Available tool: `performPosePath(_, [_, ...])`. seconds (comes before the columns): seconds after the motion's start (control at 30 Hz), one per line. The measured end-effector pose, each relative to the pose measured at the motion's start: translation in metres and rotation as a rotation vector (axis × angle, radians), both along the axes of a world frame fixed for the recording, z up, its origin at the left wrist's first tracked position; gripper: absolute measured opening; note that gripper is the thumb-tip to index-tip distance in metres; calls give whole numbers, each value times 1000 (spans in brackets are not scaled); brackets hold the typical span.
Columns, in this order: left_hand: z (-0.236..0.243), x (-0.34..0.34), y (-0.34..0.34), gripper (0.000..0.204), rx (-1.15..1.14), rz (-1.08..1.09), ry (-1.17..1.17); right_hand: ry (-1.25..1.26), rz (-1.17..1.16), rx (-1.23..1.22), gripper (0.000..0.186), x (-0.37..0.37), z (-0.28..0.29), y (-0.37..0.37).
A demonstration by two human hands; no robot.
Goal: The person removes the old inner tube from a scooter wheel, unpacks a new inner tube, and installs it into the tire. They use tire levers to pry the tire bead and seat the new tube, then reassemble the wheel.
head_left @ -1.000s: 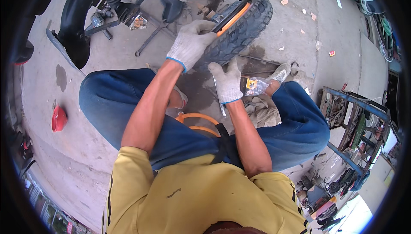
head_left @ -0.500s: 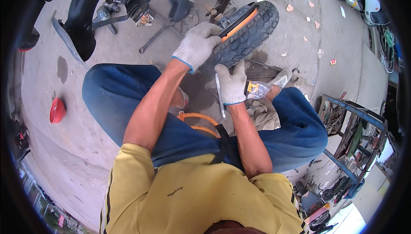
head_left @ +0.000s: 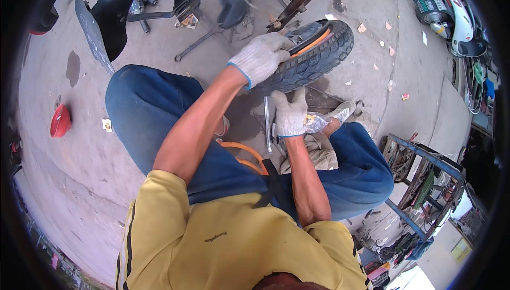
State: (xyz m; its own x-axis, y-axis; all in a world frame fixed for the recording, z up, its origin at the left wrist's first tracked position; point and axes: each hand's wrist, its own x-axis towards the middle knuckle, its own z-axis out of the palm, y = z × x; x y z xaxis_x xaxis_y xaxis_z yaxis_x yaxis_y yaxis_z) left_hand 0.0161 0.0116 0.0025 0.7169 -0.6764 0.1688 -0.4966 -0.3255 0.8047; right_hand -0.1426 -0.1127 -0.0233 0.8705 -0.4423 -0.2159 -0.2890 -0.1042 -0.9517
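Note:
A scooter-type wheel with a black knobbly tyre (head_left: pixel 311 67) and an orange-edged rim (head_left: pixel 313 43) leans in front of me. My gloved left hand (head_left: pixel 262 59) is closed over the near-left side of the wheel, its fingers at the rim edge. Just below the tyre, my gloved right hand (head_left: pixel 290 114) is closed round a slim silvery metal bar (head_left: pixel 268 125), which points down toward my lap. A clear plastic packet (head_left: pixel 315 122) with a yellow label sits against that hand's right side; whether the fingers grip it I cannot tell.
A rusty metal post (head_left: pixel 300 3) rises beside the wheel. A wrench (head_left: pixel 194 44) lies on the concrete, left of it. An orange ring (head_left: pixel 241 152) is between my legs. At left is a red bowl (head_left: pixel 61 121); at right stands a blue metal frame (head_left: pixel 425 157).
The wheel has tilted flatter, with my left hand still on it. My right hand has turned slightly with the bar, and the packet now shows less. The whole view has shifted.

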Motion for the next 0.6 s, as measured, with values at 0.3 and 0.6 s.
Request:
performPosePath(0.3, [-9, -6, 1, 36, -25, 106, 201, 100, 50, 42, 60, -1, 6, -2])
performPosePath(0.6, [-7, -7, 4, 37, 1, 88, 172, 35, -3, 220, 59, -1, 11, 3])
